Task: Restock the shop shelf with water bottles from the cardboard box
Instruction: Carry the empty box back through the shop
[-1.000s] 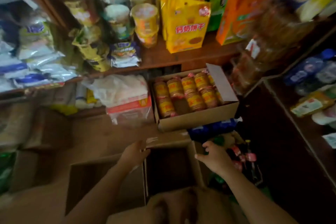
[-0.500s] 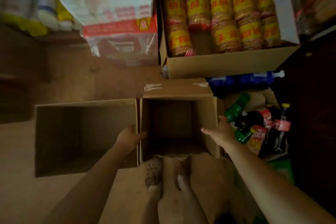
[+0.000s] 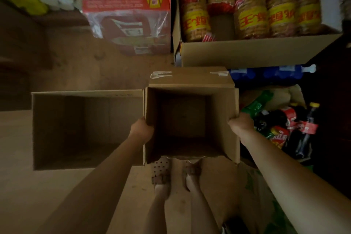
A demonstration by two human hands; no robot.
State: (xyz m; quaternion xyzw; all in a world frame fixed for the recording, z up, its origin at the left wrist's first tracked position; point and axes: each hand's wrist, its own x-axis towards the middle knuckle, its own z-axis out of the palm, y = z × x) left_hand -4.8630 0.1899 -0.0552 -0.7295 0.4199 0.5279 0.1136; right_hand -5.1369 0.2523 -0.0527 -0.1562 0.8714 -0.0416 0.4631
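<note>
Fingers of the left hand (image 3: 141,129) were curled over the left wall of the cardboard box (image 3: 191,81), clamped on its top edge, and fingers of the right hand (image 3: 241,123) gripped the right wall the same way, so the box was held between both hands. Its flaps stood open and its dark inside looked bare; no bottle could be made out in it. Below its near edge showed the person's two feet in perforated sandals (image 3: 161,171) on the floor (image 3: 28,195). Touching the box's left side stood a second open carton (image 3: 87,129), wider and just as dark inside. Beyond the box's far flap, under a carton of biscuit rolls (image 3: 247,51) with yellow and red labels, lay the water bottles (image 3: 266,73), blue-wrapped, on their sides with a white cap pointing right. To the right of the right hand sat a cluster of dark soda bottles (image 3: 292,125) with red labels and one green bottle (image 3: 256,104). A red and white packet (image 3: 129,24) in clear wrap stood at the far left of the biscuit carton.
</note>
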